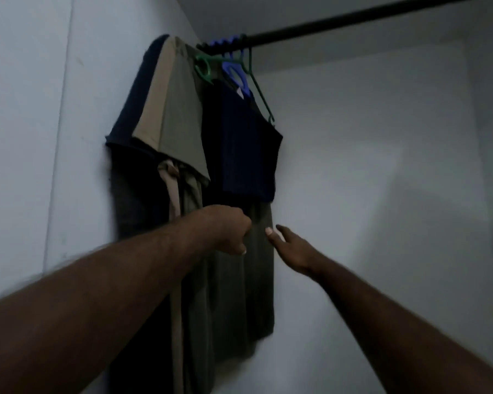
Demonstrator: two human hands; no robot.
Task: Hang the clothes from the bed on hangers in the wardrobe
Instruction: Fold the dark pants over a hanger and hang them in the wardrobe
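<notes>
Long olive-grey cloth garment (239,294) hangs w/ others at left end of black metal rod (353,18). Left hand (228,230) pinches its fabric; right hand (289,248) spread loose, just beside its edge. Step: prob. straightening. Next: release, fetch more clothes.

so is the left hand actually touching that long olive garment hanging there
Touching. The head view shows the left hand with its fingers curled into the fabric of the olive garment, pinching a fold just below the navy top.
</notes>
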